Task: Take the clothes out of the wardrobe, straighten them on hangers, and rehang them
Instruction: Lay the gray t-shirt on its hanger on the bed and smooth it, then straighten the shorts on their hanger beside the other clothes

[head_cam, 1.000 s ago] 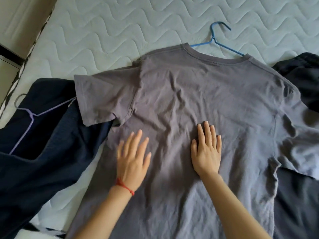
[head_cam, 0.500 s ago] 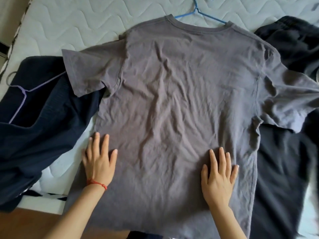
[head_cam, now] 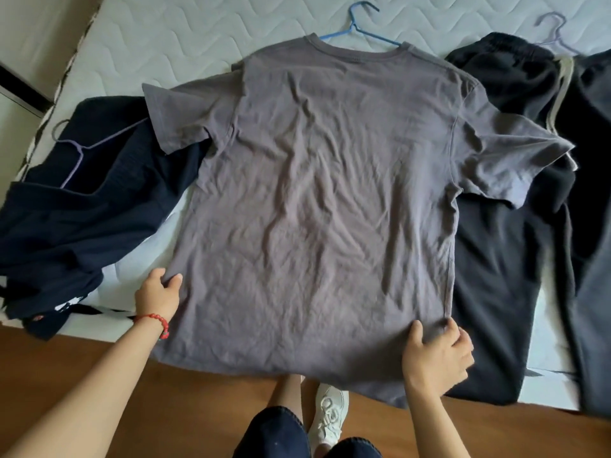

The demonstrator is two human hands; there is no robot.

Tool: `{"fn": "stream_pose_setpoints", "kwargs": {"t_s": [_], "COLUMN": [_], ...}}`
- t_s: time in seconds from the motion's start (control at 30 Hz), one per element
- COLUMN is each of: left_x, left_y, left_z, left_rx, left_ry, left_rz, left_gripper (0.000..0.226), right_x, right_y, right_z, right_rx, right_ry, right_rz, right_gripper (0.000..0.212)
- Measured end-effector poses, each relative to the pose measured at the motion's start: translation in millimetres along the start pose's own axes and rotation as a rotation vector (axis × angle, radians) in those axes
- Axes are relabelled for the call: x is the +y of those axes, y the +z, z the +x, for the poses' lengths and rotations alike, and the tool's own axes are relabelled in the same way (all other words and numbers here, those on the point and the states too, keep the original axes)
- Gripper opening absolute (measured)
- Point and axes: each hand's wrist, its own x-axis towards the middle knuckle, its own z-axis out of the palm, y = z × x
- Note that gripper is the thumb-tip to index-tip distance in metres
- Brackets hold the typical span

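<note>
Grey T-shirt (head_cam: 317,200): short-sleeved, creased, spread flat on a white quilted mattress (head_cam: 185,31), its hem hanging over the near edge above a wooden floor (head_cam: 82,375). Blue hanger (head_cam: 358,26): hook and shoulders protrude from the collar. Left hand (head_cam: 158,294): pinches the shirt's left side seam, thumb on top; red bracelet (head_cam: 155,320) at the wrist. Right hand (head_cam: 436,355): grips the lower right corner of the shirt, fingers curled round the fabric. Navy garment (head_cam: 66,226): lies to the left on a lilac hanger (head_cam: 77,153), partly under the shirt sleeve. Dark trousers (head_cam: 506,246): lie to the right, with a second lilac hanger (head_cam: 555,31) at the waistband. White shoe (head_cam: 329,414): below the hem.
</note>
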Motion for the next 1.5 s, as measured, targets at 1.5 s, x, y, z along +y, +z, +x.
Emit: {"fn": "stream_pose_setpoints", "kwargs": {"t_s": [1.5], "left_x": [-76], "left_y": [-170], "left_z": [209], "left_rx": [-0.019], "left_ry": [0.167], "left_rz": [-0.065], "left_gripper": [0.066], "right_x": [-441], "right_y": [166], "right_z": [-187], "right_rx": [-0.405], "right_ry": [-1.137], "right_rz": [-0.176], "right_gripper": [0.044]}}
